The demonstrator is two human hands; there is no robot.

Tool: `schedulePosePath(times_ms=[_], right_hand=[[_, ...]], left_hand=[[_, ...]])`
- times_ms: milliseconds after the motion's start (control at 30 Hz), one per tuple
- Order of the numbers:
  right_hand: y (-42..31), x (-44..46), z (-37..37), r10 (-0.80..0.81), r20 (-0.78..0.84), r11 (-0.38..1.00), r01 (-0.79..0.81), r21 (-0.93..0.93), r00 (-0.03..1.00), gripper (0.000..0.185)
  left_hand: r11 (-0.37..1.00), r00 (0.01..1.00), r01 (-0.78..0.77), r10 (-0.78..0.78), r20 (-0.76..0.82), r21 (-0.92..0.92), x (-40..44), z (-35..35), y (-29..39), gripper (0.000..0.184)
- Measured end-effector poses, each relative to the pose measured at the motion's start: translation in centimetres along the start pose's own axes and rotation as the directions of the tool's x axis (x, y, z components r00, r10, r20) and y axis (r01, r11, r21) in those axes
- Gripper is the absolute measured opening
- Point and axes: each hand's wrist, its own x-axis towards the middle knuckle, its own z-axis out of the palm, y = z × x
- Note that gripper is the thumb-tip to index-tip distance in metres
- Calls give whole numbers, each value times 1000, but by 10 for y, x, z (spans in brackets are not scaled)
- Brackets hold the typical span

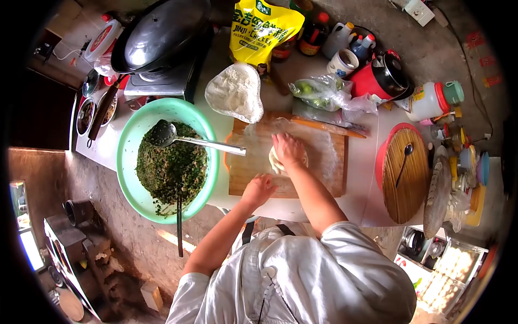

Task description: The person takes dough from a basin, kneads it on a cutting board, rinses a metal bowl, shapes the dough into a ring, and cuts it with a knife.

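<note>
A pale lump of dough (276, 162) lies on the floured wooden board (324, 186). My right hand (288, 148) is on top of it, its fingers bent over the far side and partly covering it. Close to the board's front edge, my left hand (259, 189) is closed, with its fingers curled; whatever it grips is hidden. Beside the board on the left stands a large green basin (125, 156) of chopped green filling (156, 175). A metal ladle (210, 144) rests in the filling, its handle reaching over the board, and dark chopsticks (179, 227) stick out toward me.
Behind the board are a bowl of flour (234, 92), a yellow seasoning bag (259, 32), a bag of green produce (318, 89) and several bottles. A wok (167, 38) sits on a stove at back left. At right, a round wooden lid (404, 183) carries a spoon (403, 164).
</note>
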Motion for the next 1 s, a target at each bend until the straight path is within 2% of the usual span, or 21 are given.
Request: schedulePosePath(times_ms=[33,67,133,167,200,233,267,300,400,433,500,567,633,700,767,800,833,867,900,933,1000], right_hand=[[-2,7,-8,16,108,1000,-18,18,994,31],[0,5,-9,14,96,1000,-16,17,995,31],[16,-1,1,-155,-146,971,178,162,977,35],[28,-3,9,-354,-242,900,399,173,903,29],[28,-20,2,-359,-232,901,401,167,904,29],[22,-47,-15,-241,-190,884,296,362,952,23],[19,-67,-26,-130,-119,825,174,538,984,17],[15,-76,-27,-142,-180,839,215,500,973,12],[-3,-94,-15,-195,-366,906,310,287,910,14],[-4,-92,-15,-212,-364,925,307,226,907,13],[-6,-73,-5,-230,-343,934,305,186,911,12],[-8,-50,0,-226,-113,974,227,-7,968,14],[-8,-27,9,-236,-97,971,239,20,967,21],[-10,-21,0,-251,-92,965,256,47,964,21],[-10,-18,-14,-237,89,958,218,184,967,25],[-3,-18,-11,-239,83,959,222,179,967,25],[8,-15,-2,-216,-19,766,182,617,976,26],[29,-19,0,-154,-90,401,145,904,984,28],[44,-19,-18,-156,-92,299,136,944,983,33],[39,-21,-28,-138,-144,380,187,906,980,35],[66,-41,-27,268,-17,734,-192,651,963,36]], left_hand=[[1000,1000,-6,6,-5,3,-3,0,1,50],[1000,998,30,-30,-58,-1,-5,0,2,51],[998,992,56,-57,-115,-12,-7,-7,11,52],[994,981,79,-90,-171,-70,-8,-9,16,53],[986,966,105,-132,-221,-132,-10,-7,19,54],[984,966,109,-138,-217,-142,-8,-1,11,54],[998,982,-15,3,-191,-62,-3,8,-2,57],[989,977,-146,148,-155,22,2,12,-10,60],[978,975,-206,203,-96,-23,1,11,-9,66],[957,944,-286,290,-155,49,1,13,-13,69],[986,976,-163,155,-152,-46,5,10,-20,64],[989,990,-46,27,-136,-138,2,9,-23,60],[864,998,32,-53,-28,-503,10,5,-26,51],[893,998,16,-43,-50,-449,9,1,-23,48],[916,997,2,-33,-69,-402,10,-2,-19,45],[878,996,41,-75,-53,-477,8,-4,-13,37],[833,992,87,-122,-28,-547,7,-7,-10,29],[823,992,84,-120,-27,-562,6,-3,-6,29],[847,986,117,-163,-43,-519,8,-6,-5,37],[871,977,155,-207,-61,-466,11,-11,-5,44],[927,972,93,-164,-168,-364,15,-3,2,45]])
